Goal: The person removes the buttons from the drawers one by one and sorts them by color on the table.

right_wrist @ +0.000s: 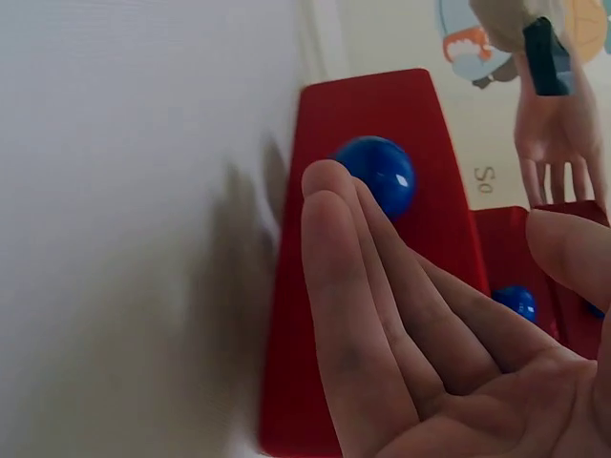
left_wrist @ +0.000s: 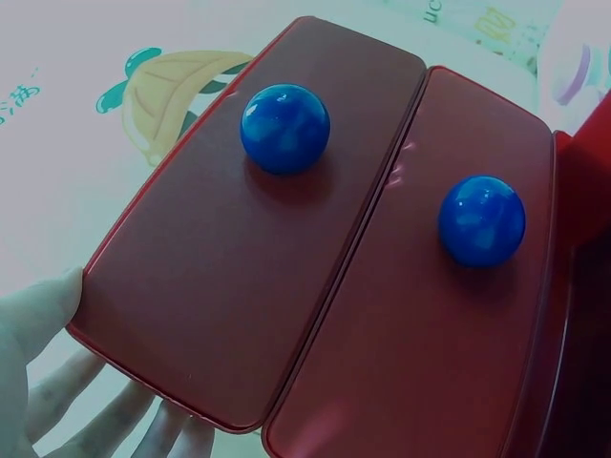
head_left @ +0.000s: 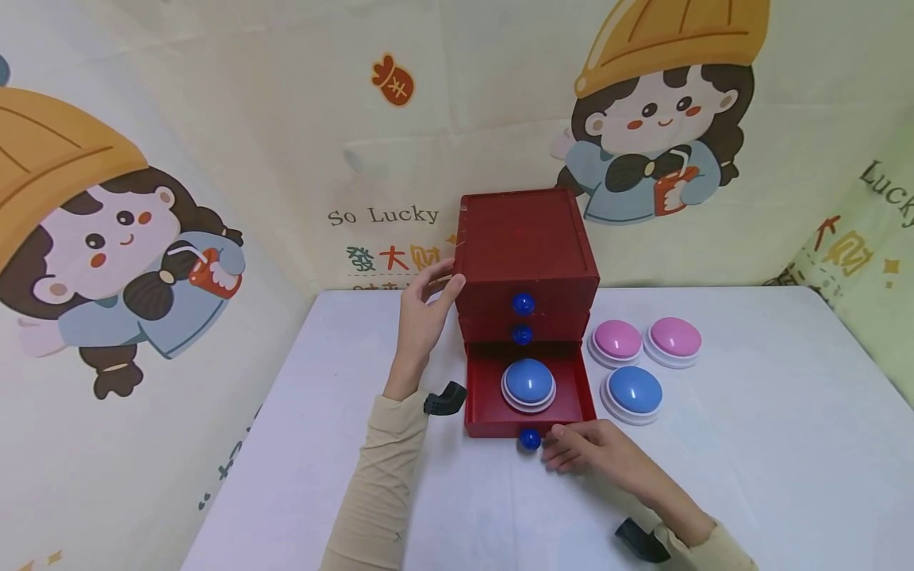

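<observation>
A dark red drawer box (head_left: 526, 238) with blue ball knobs stands on the table, its bottom drawer (head_left: 485, 406) pulled out. Inside that drawer sits a blue domed button (head_left: 529, 382) on a white base. My left hand (head_left: 421, 321) rests against the box's left side, fingers spread; in the left wrist view its thumb (left_wrist: 43, 310) is at the edge of a drawer front. Beside the bottom drawer's knob (head_left: 529, 440) is my right hand (head_left: 596, 456). The right wrist view shows its fingers (right_wrist: 334, 258) extended, tips overlapping the knob (right_wrist: 396, 181); contact is unclear.
Right of the drawer, two pink domed buttons (head_left: 617, 340) and another blue one (head_left: 634, 391) stand on the white table (head_left: 771, 444). A printed cloth (head_left: 500, 103) hangs close behind the box.
</observation>
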Demonstrator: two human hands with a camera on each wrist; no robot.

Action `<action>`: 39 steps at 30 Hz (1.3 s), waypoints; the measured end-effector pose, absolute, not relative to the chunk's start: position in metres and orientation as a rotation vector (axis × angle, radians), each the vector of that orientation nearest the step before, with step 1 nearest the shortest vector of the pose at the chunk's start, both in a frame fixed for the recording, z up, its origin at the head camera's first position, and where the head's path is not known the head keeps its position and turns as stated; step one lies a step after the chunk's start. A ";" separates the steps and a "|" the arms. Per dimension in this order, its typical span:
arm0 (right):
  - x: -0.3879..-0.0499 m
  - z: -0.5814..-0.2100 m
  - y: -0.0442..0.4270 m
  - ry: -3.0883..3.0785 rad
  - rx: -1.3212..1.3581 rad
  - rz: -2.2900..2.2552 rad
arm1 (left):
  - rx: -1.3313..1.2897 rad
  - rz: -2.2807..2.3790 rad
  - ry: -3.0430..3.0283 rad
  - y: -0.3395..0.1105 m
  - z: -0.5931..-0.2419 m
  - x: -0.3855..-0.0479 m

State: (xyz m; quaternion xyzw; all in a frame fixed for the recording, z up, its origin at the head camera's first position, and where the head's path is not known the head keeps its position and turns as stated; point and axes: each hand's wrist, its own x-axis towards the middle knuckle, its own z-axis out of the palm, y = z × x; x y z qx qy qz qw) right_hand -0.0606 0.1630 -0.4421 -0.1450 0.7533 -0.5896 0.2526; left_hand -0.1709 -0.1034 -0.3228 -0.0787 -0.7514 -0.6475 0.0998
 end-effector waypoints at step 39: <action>-0.087 -0.397 0.178 2.427 -0.413 -1.519 | -0.256 -1.915 -2.217 -0.104 -0.322 -0.170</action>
